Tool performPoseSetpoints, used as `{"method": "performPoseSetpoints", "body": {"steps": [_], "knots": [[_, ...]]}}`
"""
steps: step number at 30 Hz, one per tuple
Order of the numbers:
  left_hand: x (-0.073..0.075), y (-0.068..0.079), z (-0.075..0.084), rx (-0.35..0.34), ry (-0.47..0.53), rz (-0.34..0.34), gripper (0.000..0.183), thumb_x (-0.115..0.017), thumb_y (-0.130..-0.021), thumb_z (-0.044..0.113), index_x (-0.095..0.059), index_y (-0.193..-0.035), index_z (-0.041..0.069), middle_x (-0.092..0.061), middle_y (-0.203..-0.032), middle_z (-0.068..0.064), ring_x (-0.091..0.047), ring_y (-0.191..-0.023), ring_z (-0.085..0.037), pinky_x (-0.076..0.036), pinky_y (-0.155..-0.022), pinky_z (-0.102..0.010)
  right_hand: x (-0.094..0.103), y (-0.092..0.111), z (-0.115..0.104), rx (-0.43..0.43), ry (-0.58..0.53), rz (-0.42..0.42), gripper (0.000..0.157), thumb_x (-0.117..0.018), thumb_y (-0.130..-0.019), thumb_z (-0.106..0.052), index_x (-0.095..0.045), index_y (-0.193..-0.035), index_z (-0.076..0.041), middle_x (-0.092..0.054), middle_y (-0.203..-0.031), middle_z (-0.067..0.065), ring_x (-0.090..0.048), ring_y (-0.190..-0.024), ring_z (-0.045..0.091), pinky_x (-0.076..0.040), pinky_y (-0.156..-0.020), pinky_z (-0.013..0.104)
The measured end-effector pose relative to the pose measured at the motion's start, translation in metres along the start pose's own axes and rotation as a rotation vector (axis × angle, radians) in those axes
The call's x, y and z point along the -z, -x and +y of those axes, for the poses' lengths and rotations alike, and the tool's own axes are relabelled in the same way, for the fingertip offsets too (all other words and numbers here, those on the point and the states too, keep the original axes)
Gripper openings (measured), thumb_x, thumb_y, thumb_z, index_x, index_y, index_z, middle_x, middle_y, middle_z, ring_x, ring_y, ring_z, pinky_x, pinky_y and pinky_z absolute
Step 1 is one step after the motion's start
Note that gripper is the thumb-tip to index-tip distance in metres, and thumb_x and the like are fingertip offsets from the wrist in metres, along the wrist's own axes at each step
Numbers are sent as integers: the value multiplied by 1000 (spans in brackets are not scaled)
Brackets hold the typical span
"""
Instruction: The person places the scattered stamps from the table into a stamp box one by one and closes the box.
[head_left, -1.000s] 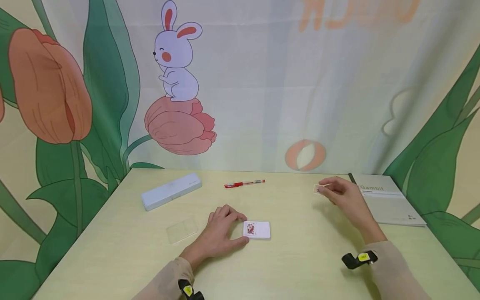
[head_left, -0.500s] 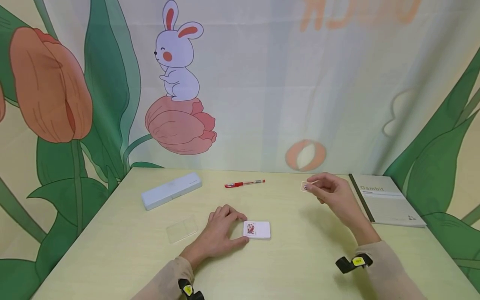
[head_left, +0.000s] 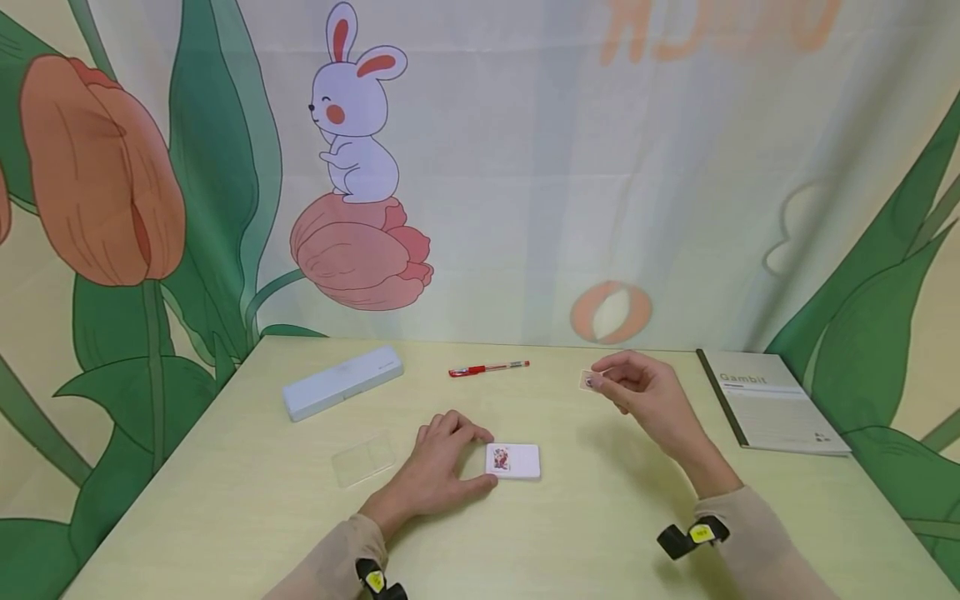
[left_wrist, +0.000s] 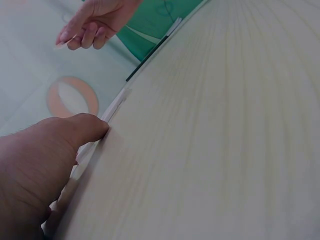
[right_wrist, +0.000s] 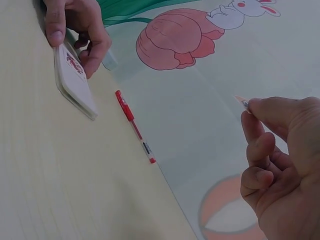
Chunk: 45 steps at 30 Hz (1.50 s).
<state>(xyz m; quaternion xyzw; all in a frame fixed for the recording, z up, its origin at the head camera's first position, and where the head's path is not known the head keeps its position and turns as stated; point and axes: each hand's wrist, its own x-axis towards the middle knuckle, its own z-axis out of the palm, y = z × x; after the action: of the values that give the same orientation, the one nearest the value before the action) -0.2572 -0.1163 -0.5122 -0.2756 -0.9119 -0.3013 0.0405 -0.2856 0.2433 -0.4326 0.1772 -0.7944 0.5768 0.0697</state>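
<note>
While the beige left sleeve (head_left: 330,560) and right sleeve (head_left: 757,546) reach in, each wearing a black wrist camera, look at the left hand (head_left: 437,468): thumb and forefinger are spread just enough to grip opposite edges of a white rounded case (head_left: 527,461) lying flat on the tabletop (head_left: 570,533). And there on the left half of its upper face sits a small colourful sticker (head_left: 501,457). Just beside that hand, on its outer side, lies a clear rectangular plastic piece (head_left: 363,461). Farther out, well up off the surface with a shadow below, comes the right hand (head_left: 648,400), fingers narrow, pinching a small pale square (head_left: 585,381) with a dark printed mark, its free corner poking out past the fingertips. Over to the right, a notebook (head_left: 780,408) reading "Gambit" shows its dark spine. Across the back now, a red pen (head_left: 487,368) lies near a pale blue pencil case (head_left: 343,383), set at a slant, and behind it all hangs a curtain (head_left: 510,167) with a white rabbit (head_left: 360,125) perched on a pink tulip (head_left: 360,250).
</note>
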Motion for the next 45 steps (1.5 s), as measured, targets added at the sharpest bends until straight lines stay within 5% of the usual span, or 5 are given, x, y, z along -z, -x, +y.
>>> {"method": "performPoseSetpoints", "body": {"steps": [7,24,33,45], "knots": [[0,0,0,1,-11,0,52,-86,-93,47,-71,-138,24,-58,-131,2,-48,-124,-21,-35,-105,-47,-15,2,-3,-7,-14,-43,22,-84,-102,-21,-77,-120,-12,-79,-98,6,-55,-66,13,-43,-59,27],[0,0,1,3,-9,2,52,-85,-92,47,-72,-137,24,-58,-130,1,-49,-124,-22,-36,-105,-47,-50,8,6,-65,24,-146,19,-86,-100,-23,-81,-117,-14,-83,-106,9,-70,-89,45,-56,-74,29],[0,0,0,-1,-10,5,52,-85,-92,48,-72,-137,25,-58,-130,2,-48,-122,-20,-35,-104,-46,-70,12,20,-97,72,-222,15,-85,-100,-16,-82,-114,-11,-81,-96,7,-59,-71,12,-45,-64,22],[0,-1,-1,-5,-16,1,52,-84,-93,49,-72,-137,25,-59,-130,3,-49,-122,-19,-36,-103,-45,-86,19,26,-159,152,-225,10,-89,-97,-17,-83,-105,-16,-75,-87,1,-59,-74,16,-46,-66,24]]}}
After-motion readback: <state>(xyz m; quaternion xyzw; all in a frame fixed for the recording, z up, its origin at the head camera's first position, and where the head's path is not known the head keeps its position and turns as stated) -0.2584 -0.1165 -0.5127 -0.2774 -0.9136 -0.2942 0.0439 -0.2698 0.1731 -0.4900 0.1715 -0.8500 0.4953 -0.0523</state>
